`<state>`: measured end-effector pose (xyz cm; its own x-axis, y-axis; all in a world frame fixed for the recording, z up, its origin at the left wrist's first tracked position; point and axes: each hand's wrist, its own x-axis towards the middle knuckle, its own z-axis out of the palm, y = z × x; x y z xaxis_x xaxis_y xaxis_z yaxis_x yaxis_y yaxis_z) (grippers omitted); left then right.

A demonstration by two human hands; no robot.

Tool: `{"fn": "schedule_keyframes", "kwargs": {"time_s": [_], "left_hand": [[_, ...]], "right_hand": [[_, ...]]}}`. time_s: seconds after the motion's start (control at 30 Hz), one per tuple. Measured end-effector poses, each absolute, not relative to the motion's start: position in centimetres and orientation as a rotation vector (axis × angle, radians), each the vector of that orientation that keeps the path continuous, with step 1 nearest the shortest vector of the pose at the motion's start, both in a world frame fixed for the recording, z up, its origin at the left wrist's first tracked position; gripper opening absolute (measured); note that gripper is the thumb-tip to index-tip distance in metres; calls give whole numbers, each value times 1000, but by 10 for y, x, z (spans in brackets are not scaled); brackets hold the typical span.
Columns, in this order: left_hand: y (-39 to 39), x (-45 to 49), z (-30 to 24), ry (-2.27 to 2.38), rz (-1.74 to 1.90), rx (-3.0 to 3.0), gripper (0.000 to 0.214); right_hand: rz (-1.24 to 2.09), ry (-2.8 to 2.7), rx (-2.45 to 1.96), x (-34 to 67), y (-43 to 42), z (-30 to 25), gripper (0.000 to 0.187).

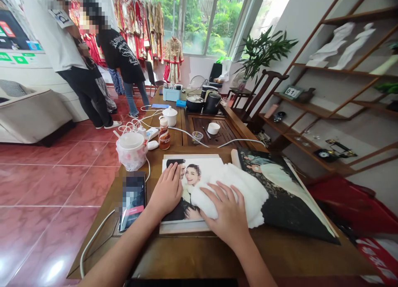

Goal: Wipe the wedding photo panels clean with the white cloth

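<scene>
A large photo album [273, 196] lies open on the wooden table [199, 254]. Its left page shows a couple, its right page a dark scene with a figure in a pale dress. My left hand [167, 191] lies flat on the left page, fingers stretched out. My right hand [228, 212] presses flat on a white fluffy cloth [242, 187] that rests across the album's middle. A phone [133, 200] with a white cable lies just left of my left hand.
Behind the album stand a bagged white cup [131, 150], a brown bottle [163, 136], a white lidded pot [170, 115], a tea tray [214, 131] and kettles [213, 101]. Two people [93, 59] stand at the back left near hanging red garments. Shelves [336, 92] line the right wall.
</scene>
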<state>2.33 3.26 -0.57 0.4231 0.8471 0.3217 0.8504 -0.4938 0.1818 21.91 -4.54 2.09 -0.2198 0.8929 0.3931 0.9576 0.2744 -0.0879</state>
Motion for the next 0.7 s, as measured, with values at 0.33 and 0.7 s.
{"fn": "schedule_keyframes", "kwargs": {"time_s": [0.33,0.7], "left_hand": [[25,23,-8,-1570,-587,-2650,50],[33,23,-2,-1595,-549,-2666,50]], "right_hand": [[-226,-2181,-1613,215,-3,20,39],[-237,-2180,-1672,217,-53,20,41]]}}
